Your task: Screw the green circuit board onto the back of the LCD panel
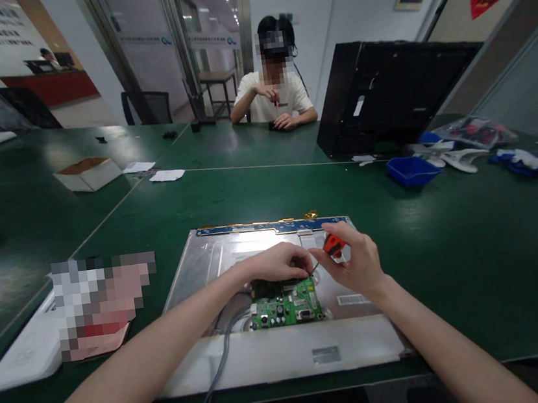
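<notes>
A metal-backed display panel [288, 356] lies flat in front of me, with a green circuit board [286, 307] on its middle. My right hand [354, 259] is closed round the orange and black handle of a screwdriver [334, 246]. Its thin shaft slants down to the board's upper right corner. There, my left hand [283, 262] rests over the board's top edge with its fingers curled near the shaft's tip; whatever they pinch is hidden. A grey cable [226, 350] runs from the board's left side over the panel's front edge. Along the panel's far edge runs a blue circuit strip [253, 228].
A black monitor [393, 94] stands at the back right, near a blue tray [412, 171] and a glove [524, 163]. An open box [88, 174] and papers [167, 174] lie back left. Pale flat items [32, 348] lie left of the panel. Another person [276, 96] sits opposite.
</notes>
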{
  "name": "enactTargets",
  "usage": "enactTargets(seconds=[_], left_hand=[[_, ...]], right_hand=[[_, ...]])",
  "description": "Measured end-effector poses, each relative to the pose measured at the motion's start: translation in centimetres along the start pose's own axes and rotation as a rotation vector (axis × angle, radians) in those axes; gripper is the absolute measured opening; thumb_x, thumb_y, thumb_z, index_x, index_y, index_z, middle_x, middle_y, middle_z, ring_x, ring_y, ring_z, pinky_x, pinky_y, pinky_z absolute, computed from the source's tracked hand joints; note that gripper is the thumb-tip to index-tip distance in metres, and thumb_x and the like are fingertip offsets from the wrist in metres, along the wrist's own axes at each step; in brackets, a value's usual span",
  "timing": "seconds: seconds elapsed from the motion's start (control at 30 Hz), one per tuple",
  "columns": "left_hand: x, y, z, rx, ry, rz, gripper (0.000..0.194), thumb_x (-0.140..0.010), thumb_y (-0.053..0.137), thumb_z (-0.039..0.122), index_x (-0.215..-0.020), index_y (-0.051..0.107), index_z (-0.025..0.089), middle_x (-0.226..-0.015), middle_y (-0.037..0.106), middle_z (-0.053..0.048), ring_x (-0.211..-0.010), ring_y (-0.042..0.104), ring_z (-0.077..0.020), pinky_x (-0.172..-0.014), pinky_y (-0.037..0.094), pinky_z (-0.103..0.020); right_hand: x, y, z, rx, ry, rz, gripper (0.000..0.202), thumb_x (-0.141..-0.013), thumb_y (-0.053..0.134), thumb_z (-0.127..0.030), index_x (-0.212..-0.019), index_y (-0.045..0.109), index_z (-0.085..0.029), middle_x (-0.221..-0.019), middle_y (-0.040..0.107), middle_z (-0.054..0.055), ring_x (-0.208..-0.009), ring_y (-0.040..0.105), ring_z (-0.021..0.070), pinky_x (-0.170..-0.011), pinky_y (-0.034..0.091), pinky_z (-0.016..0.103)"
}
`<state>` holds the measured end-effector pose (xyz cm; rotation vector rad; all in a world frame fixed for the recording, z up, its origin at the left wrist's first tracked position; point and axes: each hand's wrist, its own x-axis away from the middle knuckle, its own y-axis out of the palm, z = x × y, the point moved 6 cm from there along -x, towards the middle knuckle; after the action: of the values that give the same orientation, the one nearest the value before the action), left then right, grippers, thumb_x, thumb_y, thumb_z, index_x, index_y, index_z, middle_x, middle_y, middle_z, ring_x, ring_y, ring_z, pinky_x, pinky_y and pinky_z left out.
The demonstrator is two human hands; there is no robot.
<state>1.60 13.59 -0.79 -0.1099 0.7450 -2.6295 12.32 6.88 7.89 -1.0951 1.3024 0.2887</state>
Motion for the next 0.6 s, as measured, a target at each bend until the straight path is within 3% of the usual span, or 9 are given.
enactTargets(seconds=[0.2, 0.4, 0.6], left_hand=[[-0.01, -0.01, -0.07, -0.003, -0.013, 0.016, 0.009, -0.079, 0.063, 0.011, -0.087, 0.066, 0.013, -0.077, 0.064, -0.001, -0.070, 0.058, -0.0134, -0.065, 0.044, -0.022], [-0.04, 0.01, 0.23, -0.017, -0.033, 0.005, 0.007, -0.079, 0.063, 0.011, -0.085, 0.064, 0.013, -0.072, 0.060, 0.001, -0.066, 0.055, -0.0119, -0.062, 0.041, -0.021], [-0.03, -0.02, 0.22, 0.015, -0.010, 0.009, 0.009, -0.078, 0.063, 0.011, -0.087, 0.065, 0.013, -0.077, 0.063, -0.001, -0.069, 0.057, -0.0137, -0.065, 0.043, -0.023]], right_hand=[[-0.10, 0.05, -0.07, -0.043, 0.012, -0.035, 0.054, -0.087, 0.058, -0.021, -0.137, 0.036, -0.025, -0.071, 0.055, -0.004, -0.051, 0.050, 0.0123, -0.044, 0.041, 0.023], [-0.37, 0.01, -0.03, -0.176, 0.078, -0.103, 0.057, -0.088, 0.044, -0.013, -0.142, 0.031, -0.023, -0.093, 0.062, 0.004, -0.063, 0.059, 0.0138, -0.054, 0.050, 0.028], [-0.30, 0.07, -0.29, -0.093, 0.031, -0.037, 0.052, -0.087, 0.054, -0.016, -0.136, 0.038, -0.024, -0.069, 0.052, -0.005, -0.048, 0.045, 0.0104, -0.042, 0.038, 0.022]])
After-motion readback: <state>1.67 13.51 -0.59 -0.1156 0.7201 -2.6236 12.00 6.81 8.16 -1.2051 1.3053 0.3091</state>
